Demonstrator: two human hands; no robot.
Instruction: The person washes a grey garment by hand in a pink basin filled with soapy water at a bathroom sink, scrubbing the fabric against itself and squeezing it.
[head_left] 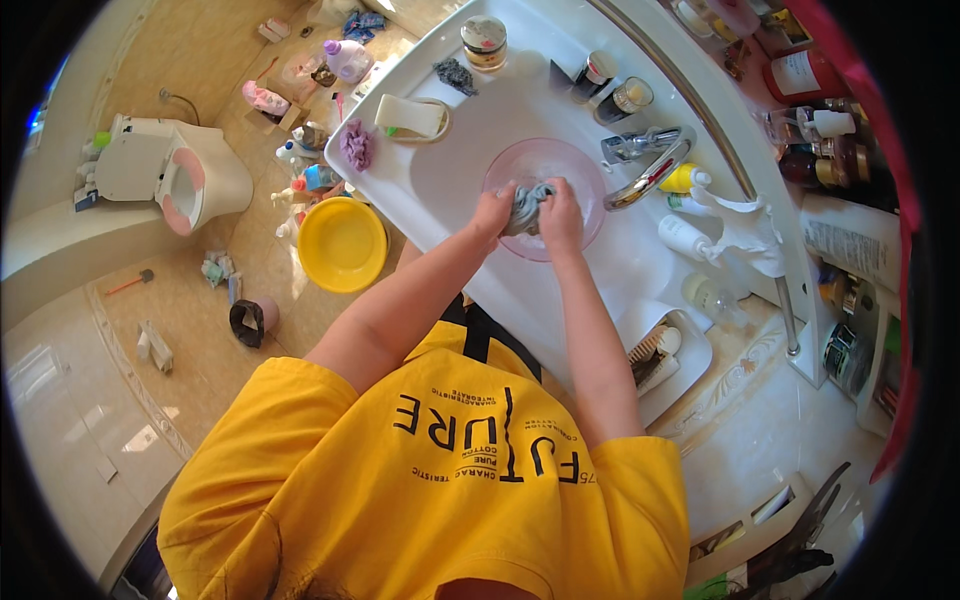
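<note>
A bunched grey-blue cloth (526, 211) is gripped between my two hands above a translucent pink basin (560, 160). My left hand (492, 212) is closed round the cloth's left end. On the other end, my right hand (562, 213) has its fingers wrapped too. The basin sits inside the white sink (440, 178), and water appears to be in it. Just to the right, a chrome faucet (655, 172) reaches toward the basin's rim. Whether the cloth's lower side touches the water is hard to see.
On the sink's rim are a soap dish (412, 118), a purple mesh scrubber (356, 146), a glass jar (484, 44) and two dark cups. Several bottles stand right of the faucet. A yellow basin (343, 245) is at the left, with a toilet (185, 175) beyond.
</note>
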